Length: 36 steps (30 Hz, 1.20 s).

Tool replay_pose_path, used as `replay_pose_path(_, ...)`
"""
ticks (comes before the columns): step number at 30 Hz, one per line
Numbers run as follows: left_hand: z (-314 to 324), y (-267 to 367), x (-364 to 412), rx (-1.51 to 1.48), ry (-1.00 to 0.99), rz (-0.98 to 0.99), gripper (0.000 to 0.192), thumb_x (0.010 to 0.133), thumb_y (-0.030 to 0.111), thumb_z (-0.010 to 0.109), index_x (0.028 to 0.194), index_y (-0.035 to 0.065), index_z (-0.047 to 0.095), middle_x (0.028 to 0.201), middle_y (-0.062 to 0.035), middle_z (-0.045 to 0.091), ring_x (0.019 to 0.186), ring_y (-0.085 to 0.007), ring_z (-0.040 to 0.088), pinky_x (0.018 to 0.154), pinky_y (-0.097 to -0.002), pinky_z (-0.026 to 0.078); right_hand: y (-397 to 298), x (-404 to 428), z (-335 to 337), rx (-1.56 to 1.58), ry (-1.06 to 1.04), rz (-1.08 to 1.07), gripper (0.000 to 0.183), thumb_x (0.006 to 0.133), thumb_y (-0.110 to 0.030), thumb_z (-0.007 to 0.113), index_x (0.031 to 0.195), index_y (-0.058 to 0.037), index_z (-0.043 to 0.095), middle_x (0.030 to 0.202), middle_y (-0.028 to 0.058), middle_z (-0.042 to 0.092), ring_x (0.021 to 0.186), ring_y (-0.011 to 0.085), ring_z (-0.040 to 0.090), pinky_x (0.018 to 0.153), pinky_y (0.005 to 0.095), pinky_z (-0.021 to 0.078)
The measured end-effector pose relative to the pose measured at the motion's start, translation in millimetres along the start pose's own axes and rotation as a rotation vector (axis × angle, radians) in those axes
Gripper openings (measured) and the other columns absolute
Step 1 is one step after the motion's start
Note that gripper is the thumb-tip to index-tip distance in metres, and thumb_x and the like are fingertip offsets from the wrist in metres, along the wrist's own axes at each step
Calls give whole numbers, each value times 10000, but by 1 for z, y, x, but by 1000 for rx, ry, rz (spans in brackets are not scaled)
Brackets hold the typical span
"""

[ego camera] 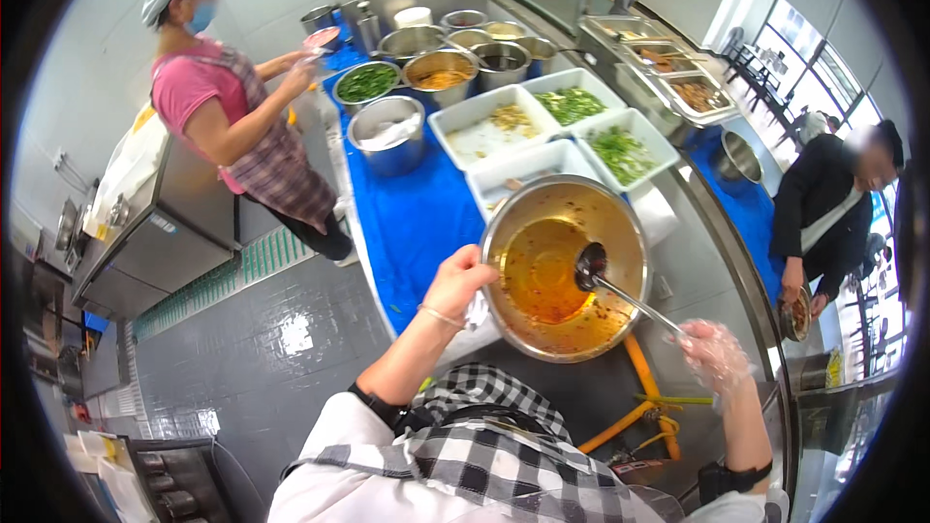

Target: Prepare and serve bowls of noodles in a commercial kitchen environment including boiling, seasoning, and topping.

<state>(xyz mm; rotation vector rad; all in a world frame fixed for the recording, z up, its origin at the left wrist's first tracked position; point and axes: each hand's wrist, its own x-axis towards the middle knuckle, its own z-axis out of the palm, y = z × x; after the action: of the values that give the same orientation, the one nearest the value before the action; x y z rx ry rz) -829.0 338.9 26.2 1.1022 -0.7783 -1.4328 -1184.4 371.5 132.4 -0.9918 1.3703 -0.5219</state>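
My left hand point(458, 280), bare, grips the rim of a large stainless steel bowl point(617, 214) at its left side. The bowl is tipped, with reddish-orange oily liquid point(541, 269) pooled inside and dark flecks on the wall. A clear plastic glove covers my right hand point(716, 356), which is closed around the handle of a metal ladle point(632, 298). The ladle's head rests inside the bowl, at the right edge of the liquid, and looks dark inside. Beyond the bowl stands a white plastic tub point(541, 160), partly hidden by it.
White tubs hold chopped greens point(570, 103) and minced pieces point(512, 120). Several metal pots, one with shredded orange food point(439, 78), stand on the blue table cover point(414, 211). A co-worker point(218, 102) stands at left; another person point(828, 196) holds a bowl beyond the counter edge at right.
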Motion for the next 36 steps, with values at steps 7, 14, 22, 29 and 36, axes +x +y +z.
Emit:
replay_pose_path(7, -185, 50, -50, -204, 334, 39, 120, 674, -39, 560, 692, 64, 503, 685, -8, 535, 612, -93, 505, 580, -219, 422, -45, 90, 195, 99, -319, 90, 224, 718, -213, 657, 858, -50, 596, 562, -42, 438, 454, 36, 346, 400, 171, 248)
replay_pose_path(14, -292, 68, -67, -334, 522, 150, 152, 673, -58, 539, 670, 74, 463, 676, -27, 538, 589, -110, 516, 559, -231, 450, -95, 157, 321, 142, -569, -46, 201, 777, -183, 593, 903, -28, 568, 534, -36, 402, 446, 41, 346, 379, 166, 247)
replay_pose_path(22, -384, 101, -42, -363, 647, 109, 132, 673, -47, 531, 755, 44, 482, 714, -48, 545, 612, -136, 540, 583, -250, 467, -144, 205, 419, -105, -425, -71, 161, 749, -116, 547, 880, -26, 574, 541, -10, 439, 417, 40, 358, 335, 159, 237)
replay_pose_path(29, -447, 148, 30, -339, 482, 44, 218, 682, -33, 509, 889, 25, 479, 739, -66, 560, 593, -149, 572, 473, -250, 487, -210, 252, 447, 107, -534, -92, 196, 743, -81, 528, 909, 22, 548, 515, -4, 398, 410, 42, 315, 329, 172, 205)
replay_pose_path(36, -447, 232, 132, -293, 282, -1, 134, 683, -21, 550, 793, 35, 498, 718, -45, 557, 606, -133, 543, 569, -242, 465, -295, 296, 436, 128, -412, -237, 196, 728, -19, 560, 917, 29, 544, 530, -6, 433, 406, 51, 352, 356, 185, 248)
